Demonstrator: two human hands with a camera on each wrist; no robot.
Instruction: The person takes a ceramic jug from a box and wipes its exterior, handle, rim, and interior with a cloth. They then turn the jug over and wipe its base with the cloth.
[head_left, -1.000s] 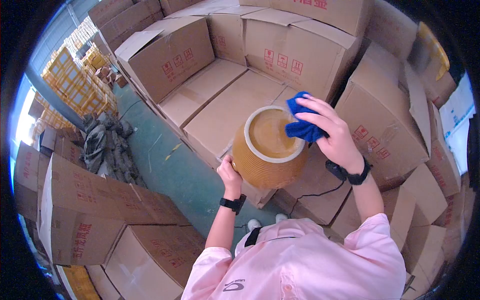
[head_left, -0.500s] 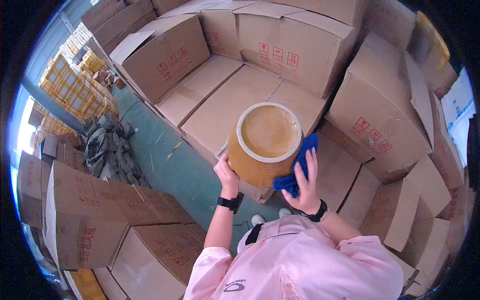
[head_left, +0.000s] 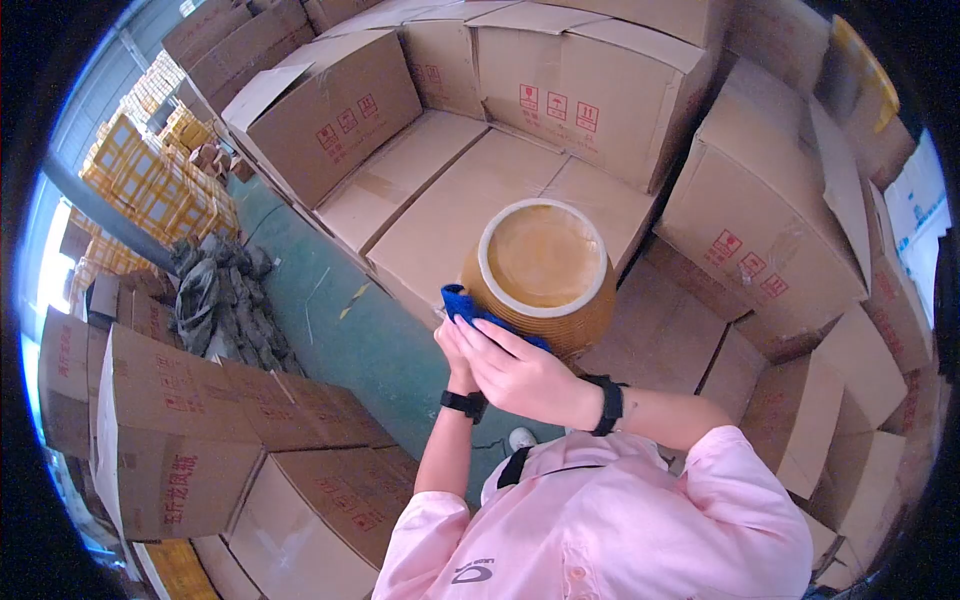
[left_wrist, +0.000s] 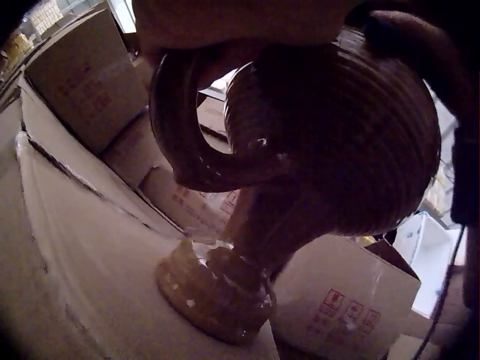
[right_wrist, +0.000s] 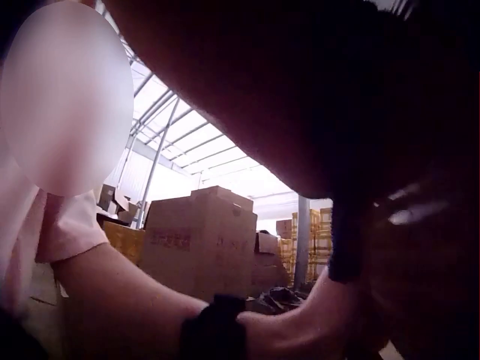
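Note:
A brown ribbed ceramic jug [head_left: 545, 262] is turned upside down, its round base with a pale rim facing up. In the left wrist view its flared mouth [left_wrist: 214, 300] points down at a cardboard surface. My left hand [head_left: 455, 355] grips the looped handle [left_wrist: 169, 124] at the jug's near left side. My right hand [head_left: 530, 385] holds a blue cloth [head_left: 458, 302] against the near side of the jug, its fingertips right beside the left hand. Most of the cloth lies hidden under the right fingers. The right wrist view is dark over the jug.
Cardboard boxes [head_left: 590, 100] stand behind the jug, and others [head_left: 770, 230] to the right. More boxes [head_left: 180, 430] stand at the left across a strip of green floor [head_left: 345, 310]. A dark crumpled heap [head_left: 230, 310] lies near yellow-and-white stacks [head_left: 150, 180].
My right hand has moved with the blue cloth from the jug's base rim, down its right side, then left to the near side by the handle. The left hand keeps its grip.

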